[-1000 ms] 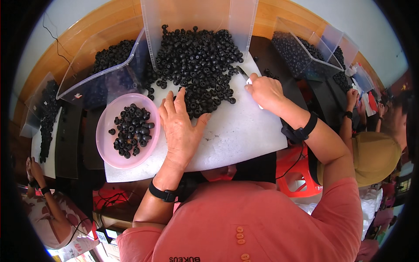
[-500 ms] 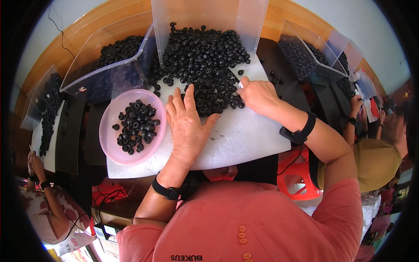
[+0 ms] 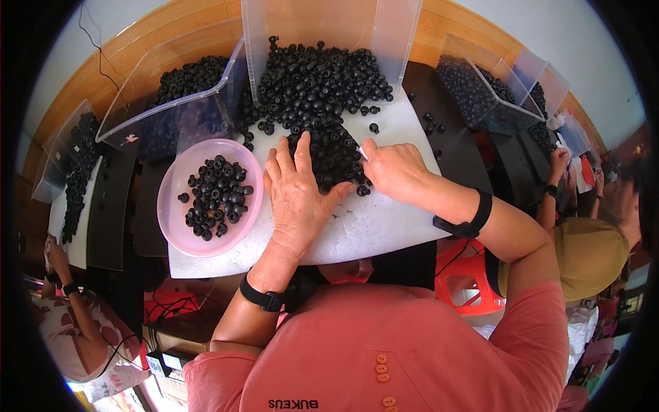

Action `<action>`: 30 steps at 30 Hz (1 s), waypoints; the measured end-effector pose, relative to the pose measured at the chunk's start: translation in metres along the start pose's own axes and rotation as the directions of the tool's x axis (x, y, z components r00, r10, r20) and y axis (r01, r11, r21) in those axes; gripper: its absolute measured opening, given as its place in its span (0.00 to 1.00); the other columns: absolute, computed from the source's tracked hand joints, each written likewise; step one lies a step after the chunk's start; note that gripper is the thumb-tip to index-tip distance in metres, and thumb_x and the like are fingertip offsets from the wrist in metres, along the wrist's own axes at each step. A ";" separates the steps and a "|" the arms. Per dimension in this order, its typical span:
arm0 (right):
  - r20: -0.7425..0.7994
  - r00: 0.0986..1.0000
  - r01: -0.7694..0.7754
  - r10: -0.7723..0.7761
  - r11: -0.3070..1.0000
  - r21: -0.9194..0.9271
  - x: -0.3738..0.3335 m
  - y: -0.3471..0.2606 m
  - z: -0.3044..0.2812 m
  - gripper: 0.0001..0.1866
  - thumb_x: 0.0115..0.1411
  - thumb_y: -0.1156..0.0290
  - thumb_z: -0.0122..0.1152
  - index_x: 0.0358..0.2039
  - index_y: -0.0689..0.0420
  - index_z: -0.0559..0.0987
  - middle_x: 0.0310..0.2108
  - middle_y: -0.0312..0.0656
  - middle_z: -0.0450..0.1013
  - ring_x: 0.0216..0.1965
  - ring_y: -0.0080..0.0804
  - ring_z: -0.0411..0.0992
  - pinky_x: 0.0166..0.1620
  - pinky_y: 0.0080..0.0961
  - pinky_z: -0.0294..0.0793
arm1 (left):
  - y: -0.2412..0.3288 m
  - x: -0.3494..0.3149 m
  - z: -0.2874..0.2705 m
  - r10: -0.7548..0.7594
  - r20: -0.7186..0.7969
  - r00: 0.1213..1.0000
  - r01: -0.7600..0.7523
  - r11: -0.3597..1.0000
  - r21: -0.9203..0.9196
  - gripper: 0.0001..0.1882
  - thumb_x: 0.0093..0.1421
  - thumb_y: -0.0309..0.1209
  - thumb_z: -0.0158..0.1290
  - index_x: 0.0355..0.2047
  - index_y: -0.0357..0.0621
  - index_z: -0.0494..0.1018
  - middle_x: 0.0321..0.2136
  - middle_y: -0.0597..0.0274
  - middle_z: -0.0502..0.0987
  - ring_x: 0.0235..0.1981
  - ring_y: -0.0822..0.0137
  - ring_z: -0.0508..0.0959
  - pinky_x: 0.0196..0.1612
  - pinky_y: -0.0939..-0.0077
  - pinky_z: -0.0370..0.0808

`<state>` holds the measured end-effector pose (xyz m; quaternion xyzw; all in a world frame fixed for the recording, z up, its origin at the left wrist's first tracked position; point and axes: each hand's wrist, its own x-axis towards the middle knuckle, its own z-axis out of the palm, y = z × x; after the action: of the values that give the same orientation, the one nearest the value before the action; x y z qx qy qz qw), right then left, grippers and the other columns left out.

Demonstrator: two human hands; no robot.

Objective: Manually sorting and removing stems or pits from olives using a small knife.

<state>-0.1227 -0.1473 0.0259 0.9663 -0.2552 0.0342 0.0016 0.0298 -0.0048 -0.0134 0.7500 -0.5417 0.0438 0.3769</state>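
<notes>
A heap of small black knobbed parts (image 3: pixel 319 79) spills from a tipped clear bin onto a white foam board (image 3: pixel 384 220). My left hand (image 3: pixel 296 196) lies with fingers spread along the left side of the loose parts, thumb stretched toward their near edge. At their right side, my right hand (image 3: pixel 398 169) is closed on a thin white tool (image 3: pixel 362 152); its far end is lost among the dark parts. Left of my left hand sits a pink round tray (image 3: pixel 171 220) holding several of the same black parts.
The clear bin (image 3: pixel 398 48) stands on its side at the back. Another clear bin (image 3: pixel 223 86) of black parts is at left, a third (image 3: pixel 504 96) at right. A red stool (image 3: pixel 473 278) is under the table's right side. Co-workers sit on both sides.
My right hand has moved left and slightly nearer with the white tool, pushing the loose parts closer to my left hand. My left hand has barely shifted.
</notes>
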 end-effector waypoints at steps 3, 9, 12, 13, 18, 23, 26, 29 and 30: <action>0.017 1.000 0.001 -0.001 1.000 0.019 -0.007 -0.007 -0.012 0.13 0.66 0.65 0.57 0.36 0.64 0.72 0.20 0.55 0.77 0.26 0.58 0.78 0.31 0.52 0.74 | 0.000 0.000 0.000 -0.008 0.002 1.000 0.008 1.000 -0.018 0.57 0.43 0.46 0.75 0.69 0.39 0.58 0.65 0.30 0.58 0.65 0.31 0.59 0.66 0.38 0.59; -0.148 0.989 -0.009 -0.012 0.991 -0.137 0.025 0.020 -0.052 0.10 0.62 0.69 0.55 0.37 0.65 0.74 0.23 0.55 0.79 0.27 0.56 0.79 0.31 0.51 0.75 | 0.001 -0.001 -0.003 -0.034 0.002 0.999 0.034 0.999 -0.017 0.57 0.43 0.48 0.75 0.69 0.39 0.59 0.66 0.31 0.58 0.65 0.33 0.59 0.67 0.40 0.59; -0.232 0.973 -0.053 0.011 0.983 -0.176 0.066 0.039 -0.059 0.10 0.63 0.70 0.54 0.37 0.64 0.75 0.25 0.56 0.79 0.29 0.57 0.80 0.33 0.52 0.75 | 0.000 0.000 -0.003 -0.031 0.002 1.000 0.031 0.999 -0.031 0.57 0.44 0.46 0.75 0.69 0.38 0.59 0.66 0.29 0.56 0.64 0.30 0.58 0.67 0.38 0.59; -0.248 0.968 -0.073 0.026 0.980 -0.184 0.078 0.047 -0.056 0.10 0.63 0.70 0.53 0.38 0.64 0.75 0.26 0.56 0.79 0.30 0.58 0.80 0.33 0.53 0.75 | 0.000 -0.001 -0.002 -0.030 0.008 1.000 0.031 0.999 -0.033 0.57 0.44 0.46 0.75 0.69 0.38 0.59 0.66 0.29 0.56 0.64 0.30 0.58 0.67 0.38 0.59; -0.230 0.971 -0.108 0.061 0.974 -0.198 0.133 0.062 -0.044 0.10 0.64 0.71 0.51 0.41 0.60 0.77 0.33 0.56 0.80 0.37 0.56 0.80 0.39 0.53 0.76 | -0.003 0.001 -0.002 -0.050 0.003 0.999 0.050 0.999 -0.011 0.57 0.45 0.52 0.74 0.69 0.40 0.60 0.66 0.30 0.58 0.65 0.34 0.59 0.68 0.42 0.58; -0.066 0.997 -0.055 0.045 0.986 -0.156 0.145 0.077 -0.032 0.10 0.63 0.71 0.55 0.44 0.56 0.79 0.39 0.52 0.81 0.43 0.54 0.79 0.43 0.51 0.77 | 0.001 0.000 -0.003 -0.056 0.003 0.998 0.056 0.998 -0.041 0.58 0.44 0.53 0.74 0.69 0.39 0.59 0.66 0.29 0.57 0.65 0.33 0.58 0.68 0.42 0.59; -0.013 0.999 -0.032 0.031 0.994 -0.101 0.141 0.081 -0.030 0.12 0.63 0.71 0.57 0.46 0.53 0.81 0.40 0.50 0.81 0.44 0.54 0.79 0.45 0.50 0.77 | 0.002 0.000 -0.004 -0.064 -0.004 0.998 0.064 0.997 -0.048 0.58 0.45 0.53 0.74 0.69 0.39 0.59 0.66 0.28 0.57 0.65 0.32 0.58 0.68 0.41 0.58; 0.022 1.000 -0.001 0.003 0.999 -0.054 0.131 0.076 -0.029 0.15 0.63 0.70 0.57 0.51 0.49 0.81 0.41 0.50 0.81 0.46 0.52 0.78 0.47 0.49 0.76 | 0.000 -0.001 -0.002 -0.063 -0.017 0.998 0.062 0.997 -0.051 0.58 0.45 0.53 0.74 0.69 0.39 0.59 0.66 0.27 0.57 0.66 0.32 0.58 0.68 0.41 0.58; 0.030 1.000 0.011 -0.009 0.999 -0.038 0.127 0.075 -0.028 0.16 0.64 0.70 0.58 0.52 0.49 0.81 0.42 0.50 0.81 0.47 0.52 0.78 0.47 0.49 0.76 | 0.001 -0.001 -0.003 -0.062 -0.020 0.998 0.061 0.997 -0.051 0.58 0.45 0.53 0.74 0.69 0.39 0.59 0.66 0.27 0.57 0.66 0.32 0.58 0.68 0.41 0.58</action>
<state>-0.0512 -0.2752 0.0616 0.9677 -0.2510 0.0149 0.0166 0.0299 -0.0027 -0.0116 0.7561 -0.5151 0.0268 0.4028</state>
